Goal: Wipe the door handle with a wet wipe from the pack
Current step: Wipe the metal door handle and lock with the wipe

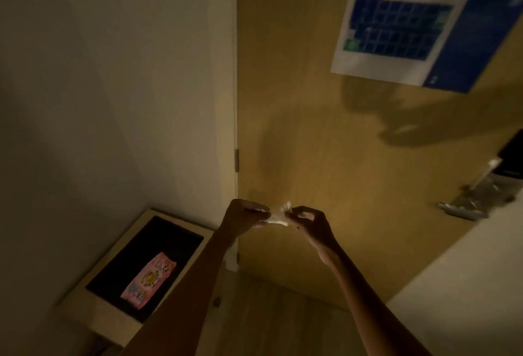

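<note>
A small white wet wipe [278, 215] is stretched between my two hands in front of the wooden door [305, 117]. My left hand [244, 218] pinches its left end and my right hand [307, 221] pinches its right end. The silver lever door handle [464, 208] sits on the door's right side, well to the right of my hands, below a dark lock plate [510, 154]. The pink wipe pack [148, 280] lies flat on the black top of a low cabinet [113, 253] at the lower left.
A blue and white floor-plan sign [407, 27] hangs high on the door. A cream wall [113, 86] stands at the left, meeting the door at a hinge [237, 160]. A pale wall [464, 285] fills the lower right. Wooden floor [268, 313] lies below.
</note>
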`<state>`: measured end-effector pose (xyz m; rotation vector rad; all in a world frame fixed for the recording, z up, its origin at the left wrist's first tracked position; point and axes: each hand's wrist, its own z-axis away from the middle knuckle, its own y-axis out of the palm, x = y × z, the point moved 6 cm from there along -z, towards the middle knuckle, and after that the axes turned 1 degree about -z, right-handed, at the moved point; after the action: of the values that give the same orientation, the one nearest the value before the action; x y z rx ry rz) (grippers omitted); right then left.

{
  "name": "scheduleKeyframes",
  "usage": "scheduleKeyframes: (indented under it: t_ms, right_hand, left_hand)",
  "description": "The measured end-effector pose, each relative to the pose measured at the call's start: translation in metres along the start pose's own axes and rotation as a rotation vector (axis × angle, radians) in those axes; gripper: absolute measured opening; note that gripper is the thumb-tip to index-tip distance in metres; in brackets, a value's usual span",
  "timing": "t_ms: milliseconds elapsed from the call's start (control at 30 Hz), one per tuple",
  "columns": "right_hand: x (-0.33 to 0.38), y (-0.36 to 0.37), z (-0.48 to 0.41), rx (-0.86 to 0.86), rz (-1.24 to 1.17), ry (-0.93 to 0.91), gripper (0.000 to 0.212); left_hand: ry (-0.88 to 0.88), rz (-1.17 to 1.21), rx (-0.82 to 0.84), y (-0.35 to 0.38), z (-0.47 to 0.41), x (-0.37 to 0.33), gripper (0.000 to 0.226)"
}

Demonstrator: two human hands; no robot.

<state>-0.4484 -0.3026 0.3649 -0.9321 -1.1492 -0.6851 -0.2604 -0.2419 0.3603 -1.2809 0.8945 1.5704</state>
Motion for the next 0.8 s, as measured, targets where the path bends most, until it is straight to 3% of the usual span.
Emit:
scheduleKeyframes:
  t_ms: [167, 500, 700, 800]
  right_hand:
    - [-0.018, -0.080, 0.046, -0.116, -0.149, 0.036, 0.028]
    - [-0.032, -0.192, 0.134, -0.247, -0.321, 0.010, 0.017]
    - [-0.033, -0.236, 0.163, -0.288, -0.351, -0.024, 0.016]
    - [-0.031, -0.252, 0.169, -0.291, -0.319, -0.037, 0.016]
  left_hand:
    - [0.025, -0.046, 0.065, 0.071, 0.032, 0.002, 0.028]
    - [0.036, -0.094, 0.223, 0.201, 0.099, 0.014, 0.022]
    - [0.031, -0.085, 0.193, 0.246, 0.122, 0.013, 0.010]
    - [0.048, -0.155, 0.168, 0.261, 0.125, 0.009, 0.022]
